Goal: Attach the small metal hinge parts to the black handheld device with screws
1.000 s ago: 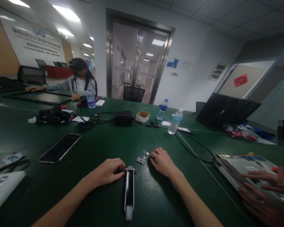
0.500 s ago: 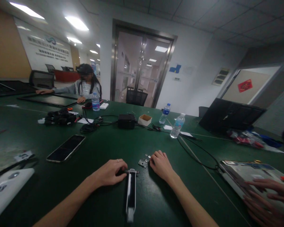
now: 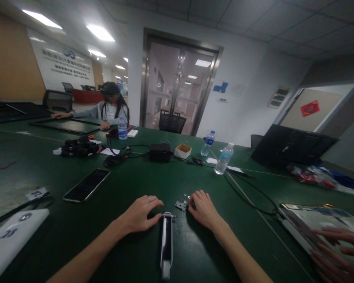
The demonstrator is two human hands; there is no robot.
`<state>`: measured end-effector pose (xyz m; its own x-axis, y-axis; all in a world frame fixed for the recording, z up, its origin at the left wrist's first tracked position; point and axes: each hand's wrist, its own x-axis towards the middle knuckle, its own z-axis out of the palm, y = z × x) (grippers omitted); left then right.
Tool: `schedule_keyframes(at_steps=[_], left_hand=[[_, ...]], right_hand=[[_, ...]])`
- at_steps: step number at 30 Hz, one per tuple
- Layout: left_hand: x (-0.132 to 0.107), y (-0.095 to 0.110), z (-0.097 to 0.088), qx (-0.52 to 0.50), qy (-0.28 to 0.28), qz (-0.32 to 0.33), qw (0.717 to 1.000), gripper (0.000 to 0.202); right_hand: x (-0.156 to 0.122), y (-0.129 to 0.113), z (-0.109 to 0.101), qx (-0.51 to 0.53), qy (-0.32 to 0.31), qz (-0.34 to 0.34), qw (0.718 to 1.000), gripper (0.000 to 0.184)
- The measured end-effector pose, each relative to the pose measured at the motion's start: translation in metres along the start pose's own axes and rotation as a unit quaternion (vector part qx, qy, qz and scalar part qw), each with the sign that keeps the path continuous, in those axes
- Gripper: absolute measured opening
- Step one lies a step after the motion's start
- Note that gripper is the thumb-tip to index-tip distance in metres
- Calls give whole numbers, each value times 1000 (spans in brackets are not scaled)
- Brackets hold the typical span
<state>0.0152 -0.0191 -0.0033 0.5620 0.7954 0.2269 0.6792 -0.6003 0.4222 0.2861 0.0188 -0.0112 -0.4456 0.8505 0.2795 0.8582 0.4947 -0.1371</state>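
Note:
A long, narrow white-and-black part (image 3: 166, 239) lies lengthwise on the green table (image 3: 129, 259) before me, with a thin metal pin across its far end. My left hand (image 3: 140, 214) is at the left of that end. Its thumb and index finger are apart, the thumb tip close to the pin; whether it touches I cannot tell. My right hand (image 3: 204, 208) rests on the table with fingers curled. Something small and dark shows under its fingertips, too hidden to name. Between my hands lie a small metal plate with holes (image 3: 180, 205) and several washers (image 3: 185, 195).
A phone (image 3: 87, 184) lies left, a white numbered part (image 3: 17, 239) nearer. Further back are a black box (image 3: 160, 152), a small open carton (image 3: 183, 151), cables and water bottles (image 3: 224, 159). At right, a co-worker's hands (image 3: 339, 247) rest on a panel (image 3: 295, 218). Another person (image 3: 110, 108) sits opposite.
My left thumb and index finger have parted from their pinch at the pin's end. My right hand stays beside the washers. The whole view has shifted slightly.

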Motion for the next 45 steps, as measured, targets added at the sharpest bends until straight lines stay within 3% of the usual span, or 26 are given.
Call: schedule_keyframes(at_steps=[6, 11, 20, 27, 33, 39, 42, 45], left_hand=[[0, 8, 7, -3, 82, 52, 995, 23], [0, 20, 11, -78, 75, 70, 992, 17], [3, 21, 5, -213, 33, -35, 976, 15], [5, 26, -1, -379, -30, -111, 918, 23], [5, 25, -5, -430, -72, -108, 893, 25], [5, 26, -8, -409, -76, -110, 903, 24], [4, 17, -13, -328, -71, -116, 935, 25], [3, 1, -19, -208, -65, -127, 968, 25]], right_hand=[[-7, -29, -2, 155, 96, -137, 974, 9], [-14, -58, 11, 239, 138, -213, 937, 8], [-14, -65, 16, 267, 186, -191, 926, 12], [-15, -64, 23, 257, 191, -170, 932, 9], [-15, -61, 24, 229, 204, -148, 940, 13], [-14, -59, 23, 198, 200, -155, 947, 20], [-14, -53, 17, 174, 177, -158, 956, 19], [-15, -46, 8, 132, 117, -154, 972, 15]])
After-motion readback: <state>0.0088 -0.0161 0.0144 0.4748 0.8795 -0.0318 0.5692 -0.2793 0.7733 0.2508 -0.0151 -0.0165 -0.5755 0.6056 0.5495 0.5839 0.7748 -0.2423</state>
